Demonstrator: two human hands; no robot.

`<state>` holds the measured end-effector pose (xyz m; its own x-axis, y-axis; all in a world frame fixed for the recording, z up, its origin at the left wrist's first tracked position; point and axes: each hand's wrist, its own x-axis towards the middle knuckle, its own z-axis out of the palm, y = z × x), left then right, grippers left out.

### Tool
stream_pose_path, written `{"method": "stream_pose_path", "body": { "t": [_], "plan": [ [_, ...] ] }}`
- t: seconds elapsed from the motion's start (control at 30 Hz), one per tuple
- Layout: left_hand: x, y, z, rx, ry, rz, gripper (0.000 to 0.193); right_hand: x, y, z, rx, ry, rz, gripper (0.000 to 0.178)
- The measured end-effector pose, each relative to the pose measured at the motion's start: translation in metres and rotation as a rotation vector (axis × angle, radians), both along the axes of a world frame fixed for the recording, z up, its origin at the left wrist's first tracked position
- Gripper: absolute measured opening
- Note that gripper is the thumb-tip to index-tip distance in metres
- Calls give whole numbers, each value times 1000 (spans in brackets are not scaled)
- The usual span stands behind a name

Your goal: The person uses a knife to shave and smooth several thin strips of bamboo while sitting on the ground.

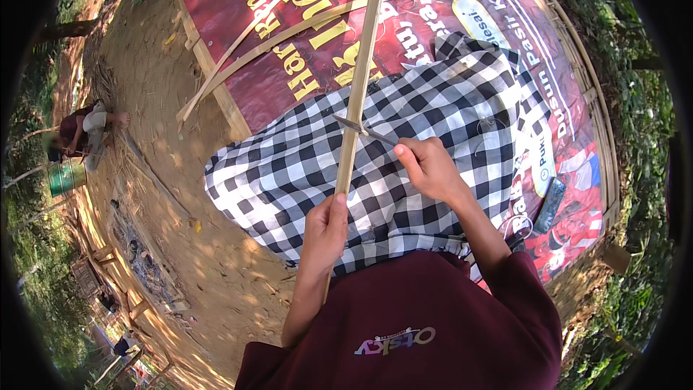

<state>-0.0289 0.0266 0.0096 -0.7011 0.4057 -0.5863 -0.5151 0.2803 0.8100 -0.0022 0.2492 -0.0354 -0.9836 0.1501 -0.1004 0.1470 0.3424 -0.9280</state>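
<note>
One lettered maroon shirt [404, 307] sits nearest my camera; ahead, the left hand [325, 235] grips a bamboo strip [363, 65] over checked cloth [447, 105], the right hand [431, 167] a knife [380, 137] across the strip. Beyond: a lettered banner [419, 23]; far left, a green container [68, 179], contents unclear.

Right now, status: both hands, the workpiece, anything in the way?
Left hand gripping pale strip. Right hand on knife, blade crossing strip above left hand in view. Checkered cloth beneath; no obstruction seen at blade.
</note>
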Motion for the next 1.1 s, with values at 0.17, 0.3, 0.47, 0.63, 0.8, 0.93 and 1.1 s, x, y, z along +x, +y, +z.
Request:
{"method": "stream_pose_path", "body": {
  "t": [0.17, 0.3, 0.47, 0.63, 0.8, 0.93, 1.1],
  "plan": [
    [-1, -2, -3, -9, -12, 14, 43, 4, -47, 3, 200, 220, 92, 39],
    [0, -8, -4, -21, -7, 10, 43, -3, -47, 9, 467, 289, 145, 43],
    [9, -8, -5, -66, -5, -43, 44, -16, -25, 12, 590, 316, 41, 43],
    [16, -5, -7, -77, 54, -85, 44, -26, -5, 3, 687, 369, -52, 43],
    [19, 1, 0, -16, 13, -55, 47, -26, 2, -6, 855, 393, -137, 50],
    [36, -47, 15, 100, -208, 214, 48, -23, 98, -15, 521, -228, -726, 45],
    [4, -92, 28, 33, -67, 542, 52, -8, 140, 11, 423, 119, -721, 51]
  ]
}}
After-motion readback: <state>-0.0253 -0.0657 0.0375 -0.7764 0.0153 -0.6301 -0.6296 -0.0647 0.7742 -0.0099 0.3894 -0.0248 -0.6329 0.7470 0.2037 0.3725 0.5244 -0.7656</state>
